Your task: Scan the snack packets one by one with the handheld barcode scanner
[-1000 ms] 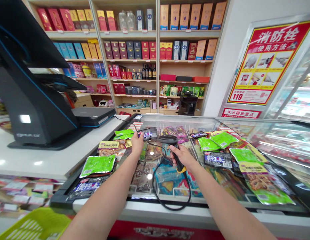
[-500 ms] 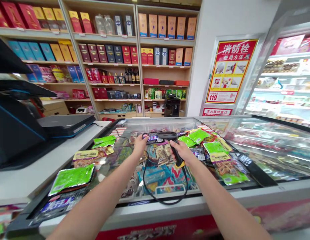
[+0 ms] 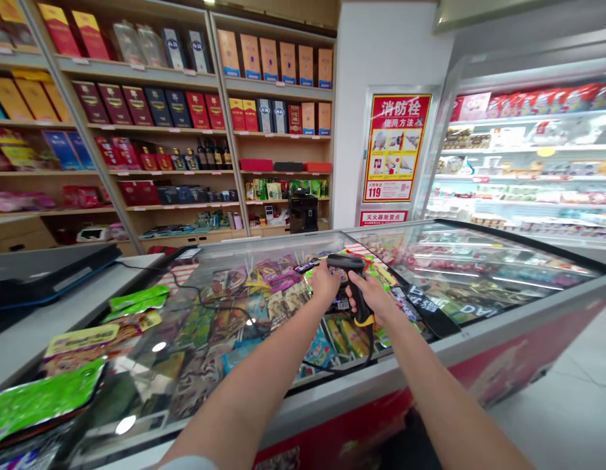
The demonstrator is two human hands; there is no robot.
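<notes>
My right hand (image 3: 374, 297) is wrapped round the handle of a black barcode scanner (image 3: 349, 263) with a yellow-trimmed base; a black cable hangs from it. Close beside the scanner's head, my left hand (image 3: 325, 282) is closed on a dark snack packet (image 3: 307, 266), of which one end shows left of the fingers. Both hands are above the right-hand pile of snack packets, partly hiding it. At the left edge of the glass-topped freezer (image 3: 185, 372) lie more packets: a bright green one (image 3: 45, 395), a yellow-topped one (image 3: 82, 339) and green ones (image 3: 139, 300) farther back.
Frozen goods show through the freezer's glass. A black strip (image 3: 432, 310) crosses the lid right of my hands. A counter (image 3: 87, 287) with a dark flat device (image 3: 53, 274) adjoins on the left. Shelves of boxes (image 3: 156, 108) stand behind, and a lit display fridge (image 3: 528, 156) stands right.
My view has turned right. My left hand has carried the dark packet rightwards to the right-hand pile, close to the scanner. The scanner stays in my right hand.
</notes>
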